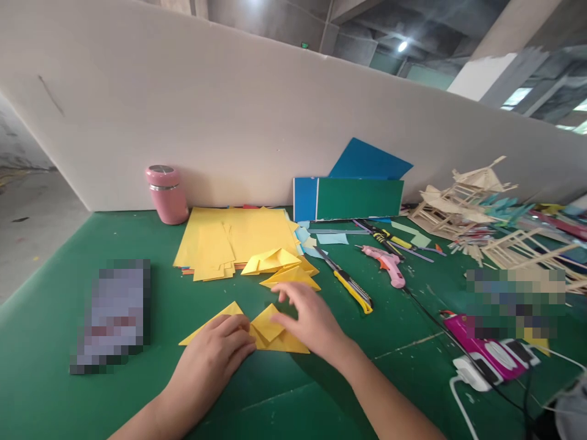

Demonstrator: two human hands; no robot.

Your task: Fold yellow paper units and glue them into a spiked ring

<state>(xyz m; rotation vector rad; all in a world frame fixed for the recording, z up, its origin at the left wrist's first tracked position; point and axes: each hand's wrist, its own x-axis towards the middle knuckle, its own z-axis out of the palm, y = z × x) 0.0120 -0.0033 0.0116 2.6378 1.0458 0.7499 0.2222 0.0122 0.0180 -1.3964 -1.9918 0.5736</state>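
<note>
A folded yellow paper piece (268,333) lies on the green table (55,293) in front of me. My left hand (213,354) rests on its left part, fingers curled and pressing down on the paper. My right hand (309,318) lies over its right side with fingers spread, fingertips reaching toward another folded yellow triangle (290,278). Further back sit more folded yellow pieces (270,261) and a stack of yellow sheets (229,238).
A pink cup (166,194) stands by the white wall. Blue and green card (353,195) leans on it. A yellow utility knife (351,287), pink glue gun (387,264), wooden stick models (468,205), a pink power strip (486,354) with cables lie right.
</note>
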